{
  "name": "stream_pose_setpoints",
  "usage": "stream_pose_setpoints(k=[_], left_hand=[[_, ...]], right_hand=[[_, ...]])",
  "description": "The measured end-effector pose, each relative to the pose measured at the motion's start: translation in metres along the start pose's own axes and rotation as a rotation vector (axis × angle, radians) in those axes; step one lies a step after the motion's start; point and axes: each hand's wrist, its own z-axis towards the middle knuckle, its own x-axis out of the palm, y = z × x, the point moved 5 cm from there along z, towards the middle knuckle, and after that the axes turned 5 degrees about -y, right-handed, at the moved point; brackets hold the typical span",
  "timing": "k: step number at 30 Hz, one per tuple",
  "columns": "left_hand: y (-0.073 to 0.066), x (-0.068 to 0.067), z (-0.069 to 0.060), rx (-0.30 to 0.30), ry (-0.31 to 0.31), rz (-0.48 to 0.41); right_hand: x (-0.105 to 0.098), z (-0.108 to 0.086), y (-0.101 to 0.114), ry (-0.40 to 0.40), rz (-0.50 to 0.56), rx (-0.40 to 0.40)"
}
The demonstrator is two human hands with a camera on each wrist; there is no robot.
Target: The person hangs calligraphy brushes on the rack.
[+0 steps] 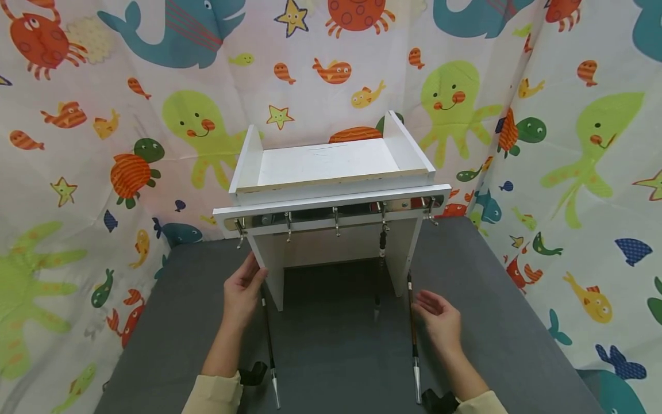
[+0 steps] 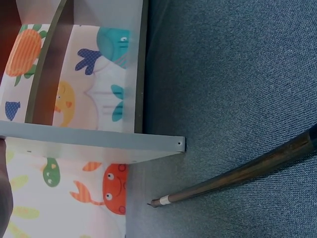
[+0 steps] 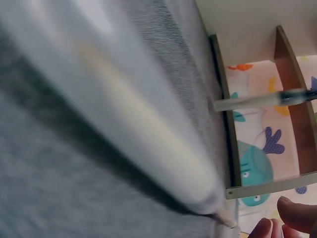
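Observation:
A white shelf unit point(image 1: 331, 188) stands on the grey surface, a metal rail of hooks point(image 1: 336, 221) along its front. One brush point(image 1: 382, 253) hangs from a hook right of centre; in the right wrist view this hanging brush point(image 3: 257, 101) shows a pale tip. My left hand point(image 1: 239, 296) touches the outer side of the left panel near its front edge. Beside it lies a dark brush point(image 1: 269, 339), also in the left wrist view as a brown handle point(image 2: 237, 176). My right hand point(image 1: 442, 322), fingers loosely bent, is beside another brush point(image 1: 414, 328), whose contact I cannot tell.
Behind the shelf and along both sides hangs a curtain point(image 1: 300, 103) printed with sea animals. The grey surface point(image 1: 331, 356) extends in front of the unit and to both sides. The shelf has an upper tray with raised sides point(image 1: 405, 144).

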Motion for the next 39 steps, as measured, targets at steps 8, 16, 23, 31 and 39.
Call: stream_pose_setpoints(k=[8,16,23,31,39], left_hand=[[0.009,-0.001,0.004,0.049,0.012,0.013],[0.009,-0.003,0.004,0.05,0.003,0.012],[0.01,-0.004,0.004,0.038,0.008,0.007],[0.008,-0.004,0.003,0.045,0.001,0.025],[0.009,-0.003,0.003,0.039,0.003,0.022]], right_hand=[[0.001,0.003,-0.016,0.002,-0.115,0.023],[0.005,0.004,-0.02,0.053,-0.244,-0.001],[0.005,0.004,-0.016,-0.009,-0.377,-0.067],[0.007,0.003,-0.012,0.009,-0.45,-0.086],[0.001,0.01,-0.014,0.05,-0.397,-0.05]])
